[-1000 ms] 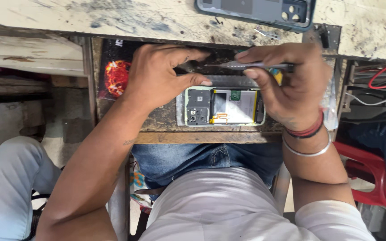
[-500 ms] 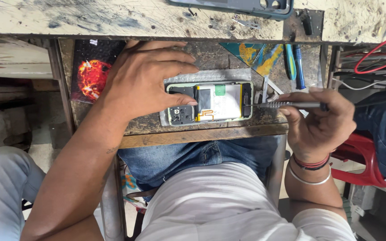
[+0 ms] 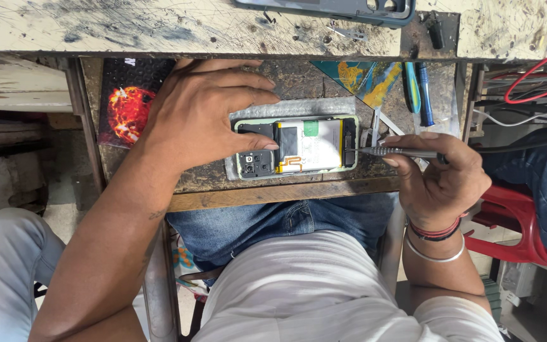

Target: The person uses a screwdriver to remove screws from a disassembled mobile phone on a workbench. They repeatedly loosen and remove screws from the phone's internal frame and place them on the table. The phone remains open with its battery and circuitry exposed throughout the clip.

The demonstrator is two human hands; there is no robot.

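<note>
Metal screwdriver (image 3: 400, 152) gripped in right hand (image 3: 441, 180); left hand (image 3: 201, 117) flat, pinning opened phone (image 3: 299, 147).

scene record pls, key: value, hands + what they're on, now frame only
left hand: flat on the opened phone, fingers over its camera end
right hand: grips a thin screwdriver, tip at the phone's other end
phone: back off, battery and boards exposed, lying on a grey mat
bench: scratched, a dark phone case at the top edge
spare tools: blue drivers right of the mat
</note>
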